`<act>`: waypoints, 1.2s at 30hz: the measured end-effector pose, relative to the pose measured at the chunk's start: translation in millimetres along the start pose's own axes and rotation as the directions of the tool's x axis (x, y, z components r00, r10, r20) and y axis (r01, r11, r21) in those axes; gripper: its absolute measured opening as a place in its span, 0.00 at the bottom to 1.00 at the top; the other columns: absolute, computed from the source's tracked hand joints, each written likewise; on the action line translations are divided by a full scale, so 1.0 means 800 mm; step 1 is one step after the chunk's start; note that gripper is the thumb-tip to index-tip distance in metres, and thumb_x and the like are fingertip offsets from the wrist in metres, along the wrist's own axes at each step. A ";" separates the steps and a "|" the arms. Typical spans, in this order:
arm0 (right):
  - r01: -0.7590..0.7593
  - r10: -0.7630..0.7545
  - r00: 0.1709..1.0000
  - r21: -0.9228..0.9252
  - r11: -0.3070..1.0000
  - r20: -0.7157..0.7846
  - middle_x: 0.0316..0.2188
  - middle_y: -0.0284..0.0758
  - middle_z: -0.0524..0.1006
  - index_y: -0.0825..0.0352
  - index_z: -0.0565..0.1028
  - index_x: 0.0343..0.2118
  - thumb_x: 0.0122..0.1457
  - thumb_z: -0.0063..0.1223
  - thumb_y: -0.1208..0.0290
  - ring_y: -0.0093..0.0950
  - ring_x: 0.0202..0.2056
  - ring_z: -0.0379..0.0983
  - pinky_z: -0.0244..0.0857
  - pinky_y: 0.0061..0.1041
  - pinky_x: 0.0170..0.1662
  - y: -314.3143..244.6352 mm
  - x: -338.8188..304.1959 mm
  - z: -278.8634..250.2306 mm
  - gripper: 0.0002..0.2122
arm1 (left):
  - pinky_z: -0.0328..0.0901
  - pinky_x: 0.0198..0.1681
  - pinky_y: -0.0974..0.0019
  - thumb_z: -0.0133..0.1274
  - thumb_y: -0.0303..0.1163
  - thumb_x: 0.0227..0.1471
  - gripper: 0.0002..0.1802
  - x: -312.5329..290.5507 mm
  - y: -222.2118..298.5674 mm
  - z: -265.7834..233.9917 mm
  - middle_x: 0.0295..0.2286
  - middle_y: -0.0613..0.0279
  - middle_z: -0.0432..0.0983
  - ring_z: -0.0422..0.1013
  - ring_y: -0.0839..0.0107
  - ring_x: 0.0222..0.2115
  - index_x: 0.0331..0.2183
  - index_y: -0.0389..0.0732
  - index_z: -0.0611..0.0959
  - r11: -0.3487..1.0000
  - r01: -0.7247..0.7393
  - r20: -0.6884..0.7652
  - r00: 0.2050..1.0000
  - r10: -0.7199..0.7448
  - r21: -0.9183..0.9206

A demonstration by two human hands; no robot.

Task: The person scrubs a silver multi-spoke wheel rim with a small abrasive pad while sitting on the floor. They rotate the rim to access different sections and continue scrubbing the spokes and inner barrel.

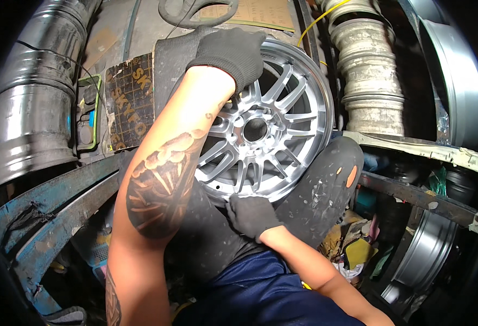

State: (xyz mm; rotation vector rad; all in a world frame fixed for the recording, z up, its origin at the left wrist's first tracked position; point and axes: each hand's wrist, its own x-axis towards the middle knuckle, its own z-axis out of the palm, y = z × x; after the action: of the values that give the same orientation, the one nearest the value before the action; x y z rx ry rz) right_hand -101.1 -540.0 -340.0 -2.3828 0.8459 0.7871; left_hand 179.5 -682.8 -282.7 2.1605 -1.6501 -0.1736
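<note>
A silver multi-spoke alloy wheel (pixel 298 118) lies face up, tilted against my legs, with its round hub hole in the middle. My left hand (pixel 231 51), in a dark grey knit glove, is closed over the wheel's upper left edge. Its fingertips are hidden beneath the hand, so what they hold cannot be made out. At the near edge, my right hand (pixel 252 217) wears the same kind of glove and grips the wheel's lower rim. My left forearm covers part of the wheel's left side.
Stacked bare wheel barrels stand on the left (pixel 35 98) and far right (pixel 366 76). A printed board (pixel 130 100) lies left of the wheel. Beyond it rests a grey ring-shaped piece (pixel 168 15). Blue metal frame bars (pixel 54 190) flank my legs; another wheel (pixel 426 250) sits lower right.
</note>
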 end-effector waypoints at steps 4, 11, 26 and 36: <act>-0.043 0.044 0.999 0.030 0.999 -0.019 0.26 0.46 0.82 0.63 0.78 0.37 0.67 0.45 0.59 0.47 0.30 0.82 0.73 0.49 0.35 0.012 -0.017 -0.027 0.14 | 0.74 0.51 0.51 0.48 0.32 0.56 0.23 -0.008 -0.017 -0.013 0.43 0.47 0.84 0.81 0.54 0.46 0.52 0.46 0.84 0.999 0.034 0.042 0.999 -0.033 -0.018; -0.047 0.047 0.998 0.018 0.999 -0.039 0.26 0.48 0.82 0.64 0.80 0.35 0.67 0.48 0.55 0.49 0.32 0.82 0.74 0.48 0.38 0.006 -0.008 -0.004 0.16 | 0.74 0.51 0.51 0.48 0.32 0.56 0.23 0.001 -0.002 -0.008 0.44 0.48 0.84 0.80 0.54 0.47 0.53 0.47 0.84 1.000 0.012 0.052 0.999 -0.012 0.005; 0.184 -0.182 0.983 0.166 0.969 -0.027 0.37 0.42 0.79 0.56 0.85 0.45 0.60 0.59 0.67 0.44 0.44 0.76 0.70 0.41 0.49 0.070 -0.070 -0.075 0.12 | 0.74 0.53 0.52 0.50 0.32 0.57 0.25 -0.005 -0.003 -0.011 0.47 0.46 0.83 0.80 0.53 0.48 0.57 0.48 0.81 0.997 0.076 0.093 0.993 -0.074 -0.020; 0.384 -0.390 0.920 0.097 0.918 0.049 0.40 0.43 0.75 0.58 0.86 0.38 0.56 0.56 0.66 0.44 0.48 0.70 0.66 0.43 0.54 0.070 -0.038 -0.042 0.10 | 0.75 0.50 0.51 0.50 0.34 0.57 0.24 -0.003 -0.005 -0.006 0.45 0.48 0.84 0.81 0.54 0.47 0.56 0.48 0.82 0.998 0.054 0.084 0.995 -0.057 0.031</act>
State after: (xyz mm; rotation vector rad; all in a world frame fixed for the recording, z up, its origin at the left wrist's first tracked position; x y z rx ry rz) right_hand -146.6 -586.5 -310.3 -2.3257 0.3504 0.6492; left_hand 184.3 -678.8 -280.3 2.2507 -1.6487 -0.2629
